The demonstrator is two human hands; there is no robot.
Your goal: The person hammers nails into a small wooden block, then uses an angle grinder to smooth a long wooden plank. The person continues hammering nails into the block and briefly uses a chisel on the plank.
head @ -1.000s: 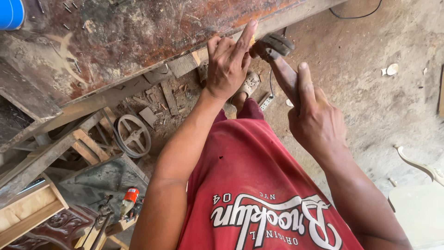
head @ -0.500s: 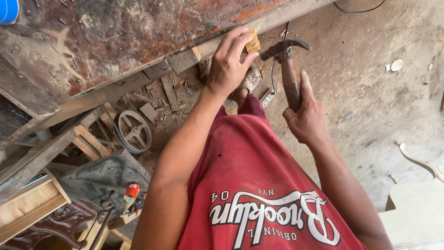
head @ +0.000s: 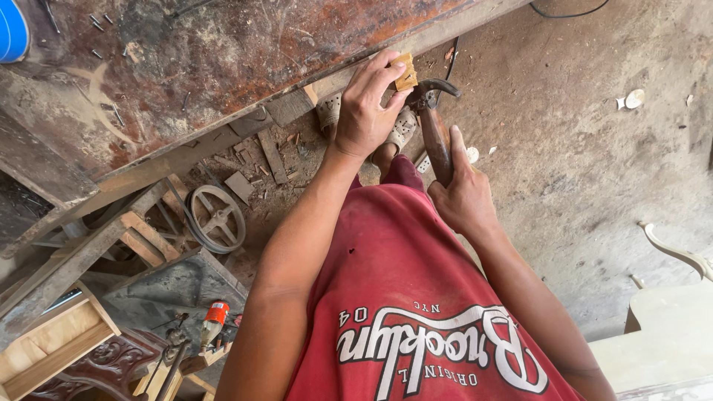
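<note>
Hammer (head: 434, 122), stiff and probably head-heavy, is gripped mid-handle by right hand (head: 462, 194); left hand (head: 365, 111) fingers pinch a small light wooden block (head: 405, 72) against the tabletop (head: 223, 67) edge.

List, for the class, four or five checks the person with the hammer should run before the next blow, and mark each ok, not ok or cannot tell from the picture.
1. Right hand grips the hammer handle firmly: ok.
2. Left hand holds the small wooden block against the workbench edge: ok.
3. Left fingers clear of the hammer head: not ok, they sit right beside it.
4. A nail set in the block: cannot tell.
5. Feet in sandals clear of the wood scraps on the floor: cannot tell.
</note>
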